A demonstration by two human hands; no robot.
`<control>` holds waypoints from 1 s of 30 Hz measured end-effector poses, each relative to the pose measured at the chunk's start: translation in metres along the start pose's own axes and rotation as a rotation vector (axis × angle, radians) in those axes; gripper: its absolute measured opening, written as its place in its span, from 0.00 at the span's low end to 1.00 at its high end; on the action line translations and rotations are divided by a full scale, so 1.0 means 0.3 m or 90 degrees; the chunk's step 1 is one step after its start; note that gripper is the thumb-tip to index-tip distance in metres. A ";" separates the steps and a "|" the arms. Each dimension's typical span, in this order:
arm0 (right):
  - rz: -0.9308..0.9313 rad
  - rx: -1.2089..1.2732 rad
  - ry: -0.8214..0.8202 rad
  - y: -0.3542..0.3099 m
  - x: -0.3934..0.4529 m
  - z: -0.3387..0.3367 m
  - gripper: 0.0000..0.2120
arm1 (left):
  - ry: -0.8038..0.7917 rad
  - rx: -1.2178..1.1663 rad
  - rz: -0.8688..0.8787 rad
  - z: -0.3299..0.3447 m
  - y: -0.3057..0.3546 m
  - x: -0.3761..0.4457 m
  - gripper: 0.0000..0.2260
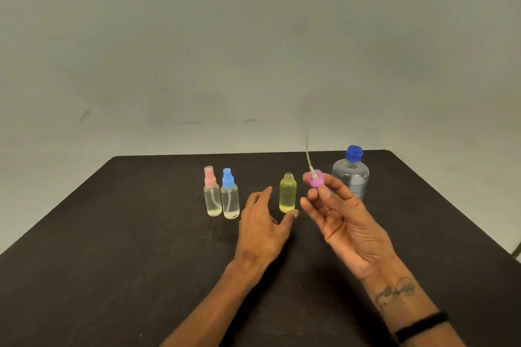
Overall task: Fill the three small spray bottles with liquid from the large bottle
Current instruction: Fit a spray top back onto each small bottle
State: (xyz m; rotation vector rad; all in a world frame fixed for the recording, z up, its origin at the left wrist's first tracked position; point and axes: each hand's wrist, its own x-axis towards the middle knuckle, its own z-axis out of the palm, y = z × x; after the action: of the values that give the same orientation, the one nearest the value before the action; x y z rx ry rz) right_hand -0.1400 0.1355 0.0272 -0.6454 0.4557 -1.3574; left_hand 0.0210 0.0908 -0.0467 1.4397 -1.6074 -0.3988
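Three small spray bottles stand on the dark table (pixel 112 234). The one with a pale pink cap (pixel 212 193) and the one with a blue cap (pixel 230 195) stand side by side at the left, both capped. The yellow-tinted bottle (pixel 287 192) stands uncapped, its neck bare. My right hand (pixel 338 220) pinches the pink spray head (pixel 315 179), upside down, its thin tube pointing up. My left hand (pixel 263 227) is open, its thumb touching the yellow bottle's base. The large clear bottle (pixel 351 175) with a blue cap stands behind my right hand.
The table's far edge runs just behind the bottles, with a grey wall beyond. A black band is on my right wrist (pixel 423 327).
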 end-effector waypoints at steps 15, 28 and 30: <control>-0.018 -0.004 0.057 -0.012 0.010 0.001 0.12 | 0.029 -0.079 -0.020 0.042 0.015 0.071 0.17; -0.139 -0.089 0.053 -0.039 0.013 -0.007 0.14 | 0.043 -0.096 -0.003 -0.197 -0.001 -0.104 0.16; -0.183 -0.130 0.065 -0.052 0.012 -0.011 0.13 | 0.050 -0.093 -0.010 -0.209 -0.014 -0.114 0.16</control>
State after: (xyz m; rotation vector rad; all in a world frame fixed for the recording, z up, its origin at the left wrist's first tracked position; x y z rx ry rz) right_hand -0.1532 0.1302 0.0353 -0.8367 0.6060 -1.6347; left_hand 0.0693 0.1408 -0.0304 1.3411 -1.4743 -0.4539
